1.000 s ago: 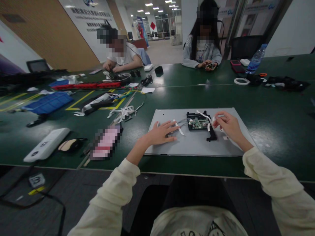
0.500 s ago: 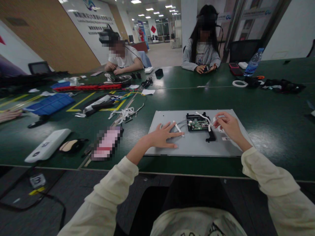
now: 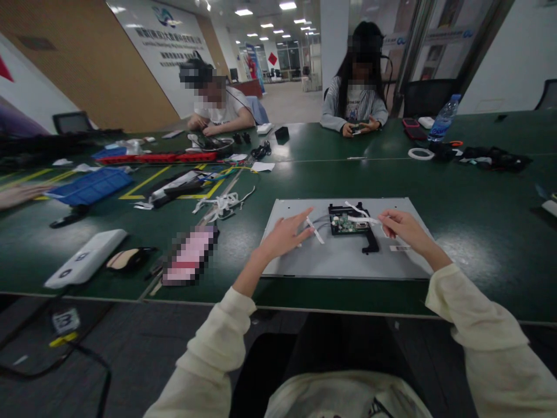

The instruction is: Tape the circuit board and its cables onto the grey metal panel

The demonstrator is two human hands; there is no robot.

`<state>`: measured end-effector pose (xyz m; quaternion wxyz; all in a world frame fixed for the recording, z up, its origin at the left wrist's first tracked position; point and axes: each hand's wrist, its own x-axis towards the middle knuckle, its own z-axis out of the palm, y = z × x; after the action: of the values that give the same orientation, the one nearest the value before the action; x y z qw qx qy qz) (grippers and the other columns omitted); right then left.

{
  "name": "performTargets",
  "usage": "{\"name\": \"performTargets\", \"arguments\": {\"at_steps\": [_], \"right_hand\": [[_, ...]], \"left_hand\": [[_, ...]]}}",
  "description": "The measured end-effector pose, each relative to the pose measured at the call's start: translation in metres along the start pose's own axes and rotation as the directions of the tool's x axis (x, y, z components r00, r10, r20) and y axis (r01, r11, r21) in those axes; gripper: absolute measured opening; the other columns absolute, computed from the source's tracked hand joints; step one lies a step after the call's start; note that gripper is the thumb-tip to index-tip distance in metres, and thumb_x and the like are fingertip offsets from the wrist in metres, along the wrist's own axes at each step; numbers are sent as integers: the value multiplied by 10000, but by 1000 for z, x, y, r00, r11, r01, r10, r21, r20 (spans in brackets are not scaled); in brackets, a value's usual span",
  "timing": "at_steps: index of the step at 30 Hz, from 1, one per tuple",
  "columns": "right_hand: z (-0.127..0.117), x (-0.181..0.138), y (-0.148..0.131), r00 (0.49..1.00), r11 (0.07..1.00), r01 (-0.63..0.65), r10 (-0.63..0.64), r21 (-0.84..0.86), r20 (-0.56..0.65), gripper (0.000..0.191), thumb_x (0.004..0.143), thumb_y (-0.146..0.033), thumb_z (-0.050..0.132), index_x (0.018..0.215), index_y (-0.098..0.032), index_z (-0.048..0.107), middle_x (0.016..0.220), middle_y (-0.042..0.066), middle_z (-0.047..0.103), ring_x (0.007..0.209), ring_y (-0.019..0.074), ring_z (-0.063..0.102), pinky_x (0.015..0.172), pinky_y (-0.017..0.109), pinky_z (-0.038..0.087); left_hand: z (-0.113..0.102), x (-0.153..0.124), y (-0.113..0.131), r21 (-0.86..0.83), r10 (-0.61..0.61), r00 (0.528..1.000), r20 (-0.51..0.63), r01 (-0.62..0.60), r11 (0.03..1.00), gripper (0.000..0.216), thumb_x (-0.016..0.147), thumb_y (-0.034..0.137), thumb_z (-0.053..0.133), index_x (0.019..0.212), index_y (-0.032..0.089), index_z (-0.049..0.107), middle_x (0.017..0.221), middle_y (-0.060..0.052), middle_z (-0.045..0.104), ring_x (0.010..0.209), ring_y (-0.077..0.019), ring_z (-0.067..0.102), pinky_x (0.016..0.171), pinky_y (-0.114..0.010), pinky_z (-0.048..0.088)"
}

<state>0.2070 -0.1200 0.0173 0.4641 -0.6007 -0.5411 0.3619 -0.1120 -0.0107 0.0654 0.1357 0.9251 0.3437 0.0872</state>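
Note:
A grey metal panel (image 3: pixel 339 261) lies flat on the green table in front of me. A black bracket with a small green circuit board (image 3: pixel 348 220) sits on its upper middle, with white ribbon strips running from it. My left hand (image 3: pixel 285 235) hovers over the panel's left part, fingers stretched out toward a white strip (image 3: pixel 314 230). My right hand (image 3: pixel 400 227) is at the board's right side, fingers pinched on the end of a white ribbon strip (image 3: pixel 363 219).
Left of the panel lie a pink blurred item (image 3: pixel 189 255), a white box (image 3: pixel 85 258) and a tangle of white strips (image 3: pixel 220 203). A blue tray (image 3: pixel 89 186) and red bar (image 3: pixel 152 157) sit farther left. Two people sit across; a water bottle (image 3: pixel 441 119) and tape roll (image 3: pixel 420 154) stand far right.
My left hand has lifted off the panel and its fingers now point toward the board. My right hand has pulled the white ribbon strip out to the right. The view tilted slightly upward.

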Motion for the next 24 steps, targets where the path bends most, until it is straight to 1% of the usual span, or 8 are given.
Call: {"name": "performTargets", "arguments": {"at_steps": [2, 4, 5, 8, 11, 14, 17, 24], "right_hand": [[-2, -2, 3, 1000, 997, -14, 16, -71, 22, 416, 805, -588, 533, 737, -178, 542, 516, -50, 488, 449, 78, 423, 459, 203, 335], [-3, -3, 6, 1000, 986, -17, 19, -164, 9, 431, 811, -592, 511, 707, -176, 543, 503, -51, 470, 448, 79, 409, 454, 202, 313], [-3, -4, 8, 1000, 976, -19, 20, -218, 0, 432, 817, -587, 498, 696, -175, 546, 501, -48, 472, 449, 82, 409, 456, 204, 306], [-4, -5, 11, 1000, 920, -19, 7, -391, -31, 410, 839, -541, 464, 688, -176, 572, 500, -30, 509, 467, 103, 446, 474, 217, 301], [-4, -5, 12, 999, 854, 15, -30, -521, -20, 383, 854, -497, 443, 700, -182, 594, 516, -15, 550, 505, 125, 496, 511, 229, 313], [-4, -6, 11, 998, 811, 53, -68, -582, -5, 369, 867, -474, 425, 722, -185, 602, 571, 6, 601, 544, 141, 531, 541, 238, 325], [-3, -6, 11, 997, 767, 60, -70, -639, 9, 350, 880, -447, 416, 759, -183, 612, 637, 31, 643, 578, 152, 559, 555, 243, 325], [4, -7, 11, 999, 629, 20, -36, -777, -4, 380, 920, -480, 389, 774, -199, 599, 673, 42, 661, 624, 171, 602, 574, 246, 314]], "left_hand": [[6, 3, 20, -37, 4, 993, -116, -8, 999, 529, 949, 438, 387, 1426, 213, 350, 1338, -83, 553, 1232, -240, 506, 1047, -418, 360], [16, 6, 50, -122, -27, 975, -219, 0, 993, 434, 959, 385, 368, 1320, 172, 484, 1296, -92, 584, 1181, -214, 547, 1032, -367, 400], [23, 6, 66, -158, -48, 965, -260, 7, 987, 399, 961, 354, 359, 1273, 168, 521, 1286, -90, 592, 1170, -207, 556, 1032, -359, 408], [49, 7, 115, -196, -84, 931, -355, 14, 981, 368, 946, 281, 368, 1261, 161, 517, 1274, -92, 597, 1177, -212, 550, 1038, -370, 420], [75, 6, 148, -172, -67, 926, -371, 3, 985, 392, 930, 219, 364, 1298, 138, 473, 1334, -114, 545, 1234, -227, 503, 1060, -399, 402], [94, 7, 160, -143, -84, 931, -354, 35, 989, 408, 918, 189, 363, 1312, 133, 452, 1354, -136, 518, 1256, -241, 482, 1059, -429, 399], [106, 7, 159, -115, -102, 938, -330, 67, 991, 412, 915, 208, 383, 1317, 140, 439, 1359, -153, 504, 1281, -258, 454, 1057, -465, 393], [116, 5, 156, -62, -101, 941, -323, 85, 994, 460, 905, 297, 449, 1328, 116, 433, 1343, -150, 518, 1286, -280, 439, 1090, -456, 355]]}}
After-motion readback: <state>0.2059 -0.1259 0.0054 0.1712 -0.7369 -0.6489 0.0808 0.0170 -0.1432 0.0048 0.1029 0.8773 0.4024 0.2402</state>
